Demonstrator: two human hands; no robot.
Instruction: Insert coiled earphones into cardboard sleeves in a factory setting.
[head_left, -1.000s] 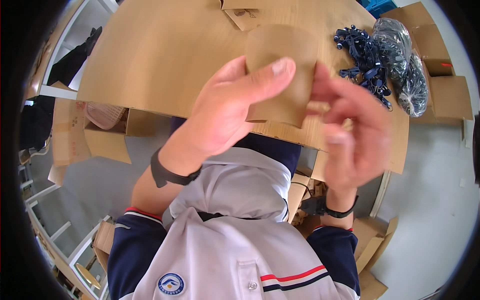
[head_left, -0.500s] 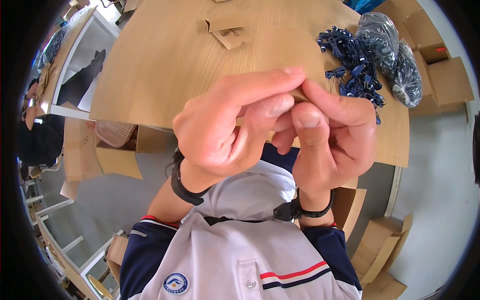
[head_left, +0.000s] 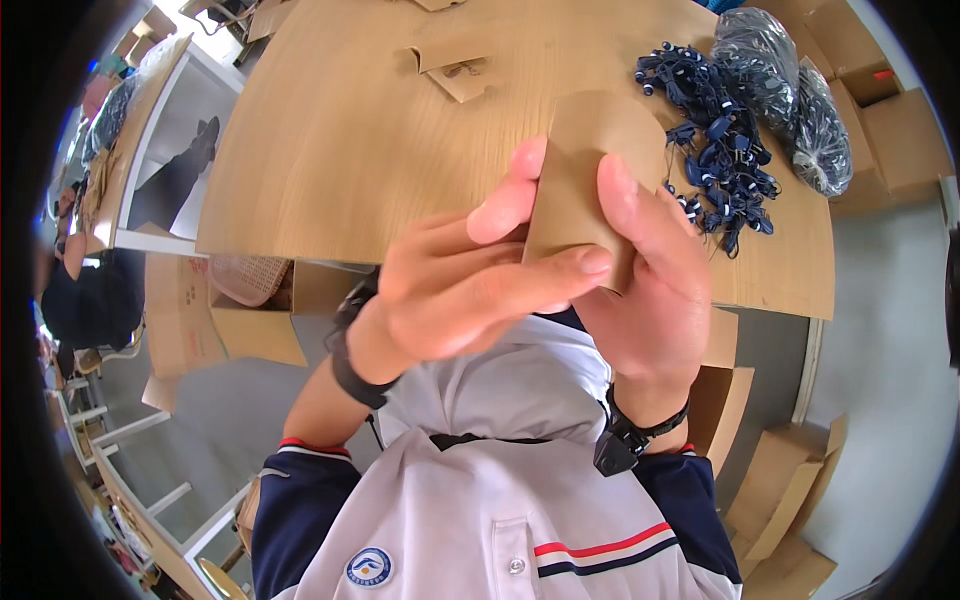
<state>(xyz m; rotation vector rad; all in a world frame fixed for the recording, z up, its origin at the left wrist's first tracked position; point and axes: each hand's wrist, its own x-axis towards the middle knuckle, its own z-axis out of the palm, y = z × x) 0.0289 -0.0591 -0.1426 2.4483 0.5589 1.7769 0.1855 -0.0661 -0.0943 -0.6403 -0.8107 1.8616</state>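
A curved piece of brown cardboard [head_left: 590,150] is held up above the near side of the table, gripped by both hands. My left hand [head_left: 450,285] presses it at the lower left, one finger lying across its front and other fingertips at its left edge. My right hand [head_left: 655,280] holds it from the right, thumb on the front face; its other fingers are mostly hidden behind the cardboard. Dark straps circle both my wrists. Beyond the right hand lies a tangle of dark blue corded devices [head_left: 725,150].
On the wooden table [head_left: 330,150] lies a folded cardboard piece [head_left: 455,75]. Clear bags of dark items [head_left: 755,60] stand at the far right, beside open cartons [head_left: 905,140]. At left, below the table edge, a carton [head_left: 260,330] holds a pink basket [head_left: 248,278]. Another person [head_left: 95,300] is at far left.
The fingertips were pinched together over the brown cardboard, mostly hiding it. Now its broad face shows, tilted upward, and my left hand has slid lower across it.
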